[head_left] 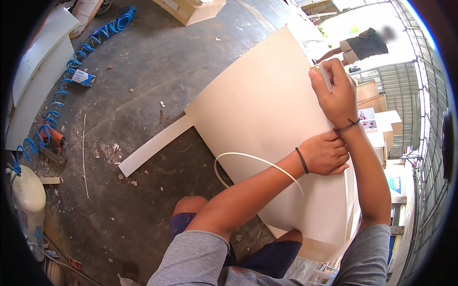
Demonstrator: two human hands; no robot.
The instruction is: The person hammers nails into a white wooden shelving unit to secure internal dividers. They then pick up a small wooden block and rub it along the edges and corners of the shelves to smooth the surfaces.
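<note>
A large white panel stands in front of me, its long edge running along the right. At that edge my right hand is closed around a small pale block, thumb on its near side. Just below, beside the right wrist, my left hand has its fingers curled over the panel's edge. A thin, curled white strip arcs over the panel and past my left forearm. The left hand's fingertips are partly hidden.
A flat white strip juts from the panel's left side. On the floor at left are a coiled blue air hose, an orange tool, a small box and scraps. Another person is at the far right.
</note>
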